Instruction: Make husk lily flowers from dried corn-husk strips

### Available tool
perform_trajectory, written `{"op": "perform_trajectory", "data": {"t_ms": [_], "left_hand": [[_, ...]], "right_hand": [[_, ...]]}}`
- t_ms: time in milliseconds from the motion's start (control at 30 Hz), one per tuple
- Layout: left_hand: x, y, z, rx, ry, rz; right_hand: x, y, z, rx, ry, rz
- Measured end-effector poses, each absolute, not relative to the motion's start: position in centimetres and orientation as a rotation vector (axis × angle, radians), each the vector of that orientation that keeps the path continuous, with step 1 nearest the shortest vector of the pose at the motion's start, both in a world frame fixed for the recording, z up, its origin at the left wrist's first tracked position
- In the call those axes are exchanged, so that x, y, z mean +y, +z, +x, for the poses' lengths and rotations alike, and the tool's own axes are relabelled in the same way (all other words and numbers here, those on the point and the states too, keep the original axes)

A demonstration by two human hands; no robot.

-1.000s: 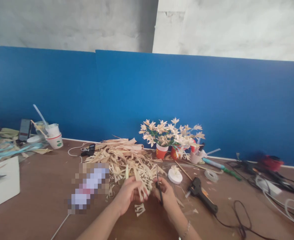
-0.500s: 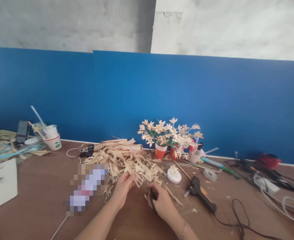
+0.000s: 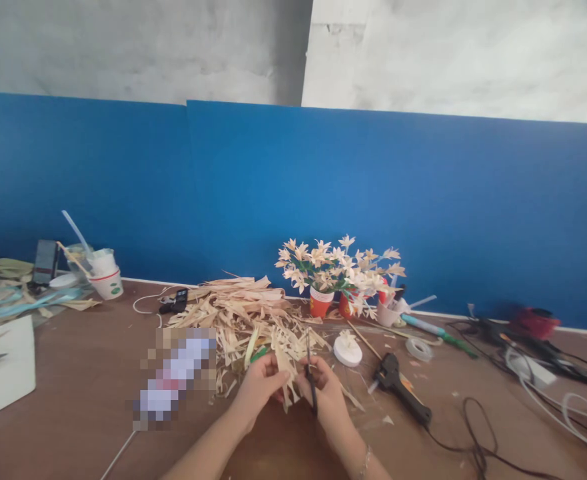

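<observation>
Pointing its frayed end toward six o'clock, a flat, pale straw-coloured, leaf-like strip (image 3: 284, 373) is held in the left hand (image 3: 266, 387), its grip pinched narrow between thumb and fingers. A pair of dark-handled scissors (image 3: 312, 385) is gripped by the right hand (image 3: 327, 390), blades aimed toward twelve o'clock; how wide they stand cannot be told. The strip is probably pinched just beside the blades so that it is steadied within their reach. From the hands, a tangled heap of straw-coloured strips (image 3: 240, 303) is spread at eleven o'clock on the brown bench (image 3: 93, 380), likely left there for easy picking. At three o'clock a black glue gun (image 3: 403, 393) is laid, and at two a round white lid (image 3: 348, 353), both apparently kept off the working spot.

Compared with half a second ago, the hands have been brought closer together, and the blades, hardly made out then, are plainly shown. A small green object (image 3: 258, 355), of unclear kind, is now seen beside the left fingers.
</observation>
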State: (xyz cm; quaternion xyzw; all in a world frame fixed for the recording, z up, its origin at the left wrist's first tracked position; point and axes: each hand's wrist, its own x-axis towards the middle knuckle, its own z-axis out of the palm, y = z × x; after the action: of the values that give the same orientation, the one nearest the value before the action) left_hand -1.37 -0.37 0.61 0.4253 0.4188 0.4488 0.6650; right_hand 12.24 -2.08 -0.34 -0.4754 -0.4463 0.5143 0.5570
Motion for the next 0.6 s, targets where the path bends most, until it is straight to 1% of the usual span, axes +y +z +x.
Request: {"op": "perform_trajectory", "data": {"t_ms": [167, 233, 400, 500, 600], "left_hand": [[-0.5, 0.6, -1.6, 0.932, 0.926, 1.04], [-0.3, 0.4, -1.7, 0.963, 0.96, 1.041], [0.6, 0.2, -2.1, 0.995, 1.328, 0.796], [0.8, 0.6, -2.4, 1.002, 1.536, 0.685], [0.5, 1.0, -2.4, 1.046, 1.633, 0.668]], "right_hand": [[-2.2, 0.2, 12.7, -0.966, 1.282, -1.129], [-2.2, 0.3, 12.7, -0.981, 1.267, -1.13], [-2.3, 0.2, 12.6, -1.102, 1.213, -1.136], [-2.7, -0.3, 12.2, -1.249, 1.325, -1.132], [-3.3, -0.9, 11.5, -1.353, 1.415, -1.13]]}}
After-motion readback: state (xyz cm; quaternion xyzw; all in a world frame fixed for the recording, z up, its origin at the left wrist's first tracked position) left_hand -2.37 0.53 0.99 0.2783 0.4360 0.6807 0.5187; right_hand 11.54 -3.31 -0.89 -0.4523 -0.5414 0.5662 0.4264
